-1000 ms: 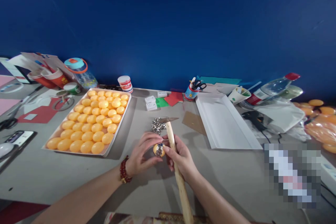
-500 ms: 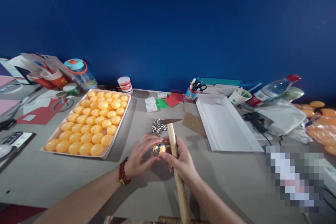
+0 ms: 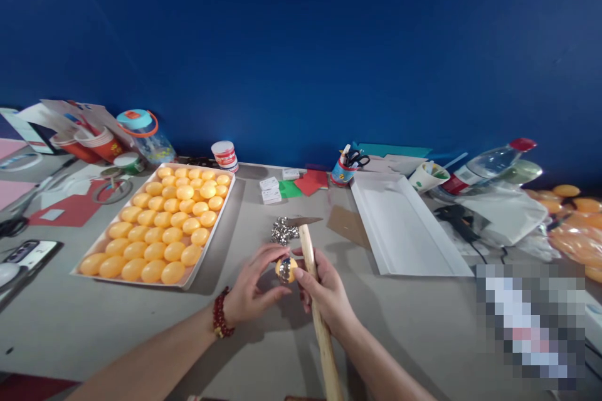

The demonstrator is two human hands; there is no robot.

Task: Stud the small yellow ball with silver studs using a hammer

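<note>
My right hand (image 3: 328,291) grips a hammer with a long pale wooden handle (image 3: 322,332) and a narrow, pointed dark metal head (image 3: 305,222). The same hand pinches an orange ball (image 3: 285,270), partly covered in silvery pieces, between thumb and fingers. My left hand (image 3: 256,285), with a red bead bracelet at its wrist, curves around the ball's left side. Its thumb and fingers are apart, the fingers close above the ball; whether they touch it I cannot tell. Just beyond the hands lies a heap of shiny silvery pieces (image 3: 284,231) on the table.
At left stands a shallow box (image 3: 192,277) of orange balls. A white tray (image 3: 409,225) lies at right, beside brown card (image 3: 348,225). Farther back are small white boxes (image 3: 270,191), red paper (image 3: 313,182), a pen cup (image 3: 343,172) and a white-lidded jar (image 3: 224,155).
My left thumb and fingers have drawn slightly away from the ball. The ball has turned a little, showing its silvery band more squarely. My right hand keeps its hold.
</note>
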